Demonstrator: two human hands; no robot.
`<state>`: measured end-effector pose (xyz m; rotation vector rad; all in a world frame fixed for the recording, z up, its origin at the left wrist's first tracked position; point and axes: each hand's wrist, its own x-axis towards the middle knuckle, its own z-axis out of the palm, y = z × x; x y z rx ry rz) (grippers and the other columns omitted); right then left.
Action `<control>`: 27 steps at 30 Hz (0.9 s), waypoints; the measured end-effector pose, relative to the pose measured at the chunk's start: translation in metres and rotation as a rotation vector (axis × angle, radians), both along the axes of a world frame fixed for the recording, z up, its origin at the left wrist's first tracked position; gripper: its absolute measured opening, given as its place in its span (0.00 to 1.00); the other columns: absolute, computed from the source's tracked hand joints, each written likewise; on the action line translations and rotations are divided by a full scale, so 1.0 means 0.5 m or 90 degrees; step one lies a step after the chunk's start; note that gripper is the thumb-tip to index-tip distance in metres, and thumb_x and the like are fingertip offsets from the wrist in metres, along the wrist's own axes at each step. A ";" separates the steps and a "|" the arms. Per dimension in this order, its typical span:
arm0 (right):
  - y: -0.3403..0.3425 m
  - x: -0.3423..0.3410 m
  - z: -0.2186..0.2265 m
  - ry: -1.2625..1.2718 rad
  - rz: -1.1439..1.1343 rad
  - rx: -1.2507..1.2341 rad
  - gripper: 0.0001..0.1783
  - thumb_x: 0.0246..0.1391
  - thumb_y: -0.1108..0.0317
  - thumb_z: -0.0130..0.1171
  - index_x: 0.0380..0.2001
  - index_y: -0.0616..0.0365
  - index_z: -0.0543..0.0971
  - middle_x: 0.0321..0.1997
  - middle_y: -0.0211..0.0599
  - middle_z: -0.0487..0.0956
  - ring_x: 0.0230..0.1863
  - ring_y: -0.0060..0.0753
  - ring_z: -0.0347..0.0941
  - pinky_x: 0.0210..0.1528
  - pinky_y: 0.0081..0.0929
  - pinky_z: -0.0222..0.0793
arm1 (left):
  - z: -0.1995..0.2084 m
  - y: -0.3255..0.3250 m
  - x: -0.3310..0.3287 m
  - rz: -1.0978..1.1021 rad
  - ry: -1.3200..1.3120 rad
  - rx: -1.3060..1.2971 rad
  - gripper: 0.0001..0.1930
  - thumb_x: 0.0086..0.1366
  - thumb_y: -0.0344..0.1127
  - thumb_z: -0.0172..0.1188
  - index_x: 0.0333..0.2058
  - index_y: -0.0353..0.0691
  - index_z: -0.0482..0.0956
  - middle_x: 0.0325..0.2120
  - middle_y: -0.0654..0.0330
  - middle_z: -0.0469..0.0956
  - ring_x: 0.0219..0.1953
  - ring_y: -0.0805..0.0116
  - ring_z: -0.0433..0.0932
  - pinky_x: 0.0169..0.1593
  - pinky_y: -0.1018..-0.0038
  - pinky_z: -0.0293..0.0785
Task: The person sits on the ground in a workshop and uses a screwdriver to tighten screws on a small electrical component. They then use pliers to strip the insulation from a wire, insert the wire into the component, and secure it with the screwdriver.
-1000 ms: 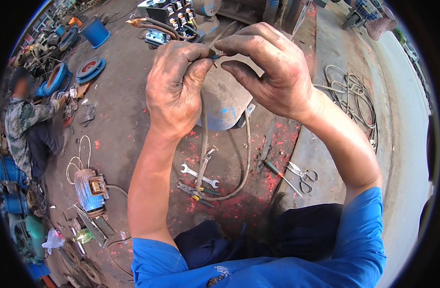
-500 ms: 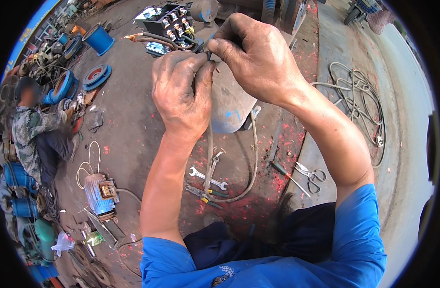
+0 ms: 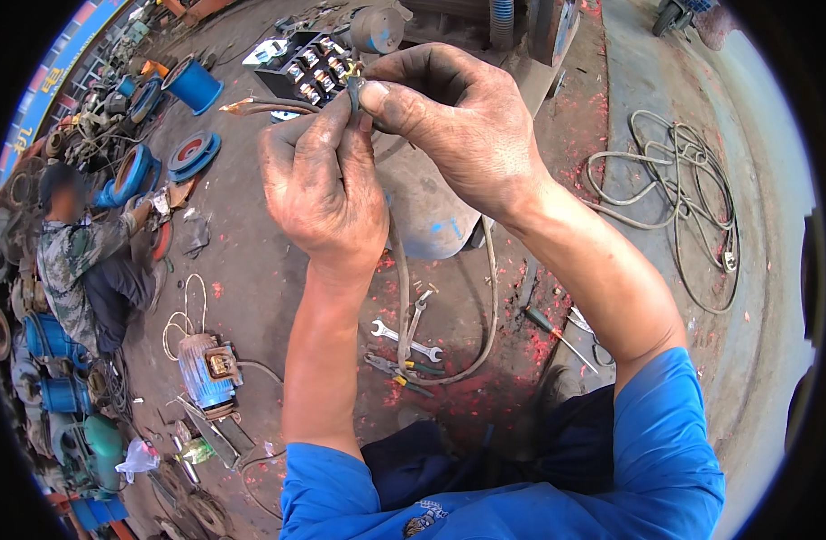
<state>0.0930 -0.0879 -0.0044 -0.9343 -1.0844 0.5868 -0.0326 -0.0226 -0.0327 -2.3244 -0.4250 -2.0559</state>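
My left hand (image 3: 327, 184) is closed, thumb and fingers pinching a short dark wire (image 3: 354, 90). My right hand (image 3: 476, 135) pinches the same wire from the other side, thumb against forefinger. Right behind the fingertips is a black terminal block (image 3: 291, 65) with rows of metal screws, atop a grey rounded motor housing (image 3: 431, 229). Another lead with a bare copper end (image 3: 237, 107) sticks out left of my left hand. From beneath the hands a grey cable (image 3: 491, 297) hangs in a loop to the ground. My fingers partly hide the wire.
Below the loop lie a double-ended wrench (image 3: 408, 341) and pliers (image 3: 399, 367). Nearer my right arm are a screwdriver (image 3: 557, 335) and scissors (image 3: 579, 319). A small blue motor (image 3: 204, 378) stands left. A co-worker (image 3: 84, 256) sits farther left. Coiled cable (image 3: 678, 171) lies right.
My head view has shifted, so the ground things appear moved to the right. Both hands have come lower and slightly left in view, still pinching the wire, now in front of the terminal block.
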 end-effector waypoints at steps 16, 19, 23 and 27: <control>0.060 -0.005 -0.031 -0.133 -0.185 0.011 0.12 0.55 0.66 0.67 0.34 0.66 0.83 0.28 0.37 0.84 0.30 0.19 0.77 0.34 0.25 0.75 | -0.051 0.014 0.003 0.072 0.073 0.035 0.15 0.65 0.20 0.64 0.50 0.35 0.84 0.44 0.56 0.70 0.45 0.64 0.74 0.46 0.73 0.73; 0.062 -0.001 -0.018 -0.133 -0.155 -0.005 0.12 0.53 0.66 0.67 0.32 0.67 0.83 0.27 0.40 0.83 0.29 0.21 0.77 0.34 0.27 0.75 | -0.052 0.016 0.002 0.067 0.066 0.020 0.12 0.66 0.20 0.63 0.47 0.33 0.85 0.45 0.56 0.71 0.45 0.64 0.75 0.46 0.72 0.73; 0.071 -0.003 -0.013 -0.175 -0.156 -0.008 0.12 0.52 0.66 0.65 0.32 0.67 0.83 0.25 0.40 0.83 0.28 0.22 0.76 0.33 0.28 0.75 | -0.049 0.018 -0.012 0.093 0.095 0.020 0.11 0.67 0.22 0.63 0.47 0.33 0.84 0.45 0.54 0.72 0.45 0.64 0.75 0.46 0.72 0.74; 0.064 0.001 0.001 -0.149 -0.133 -0.033 0.11 0.49 0.68 0.63 0.31 0.67 0.83 0.27 0.52 0.82 0.31 0.45 0.80 0.37 0.38 0.76 | -0.045 0.015 -0.009 0.106 0.112 0.027 0.10 0.68 0.23 0.62 0.47 0.33 0.84 0.44 0.54 0.73 0.44 0.63 0.76 0.46 0.71 0.74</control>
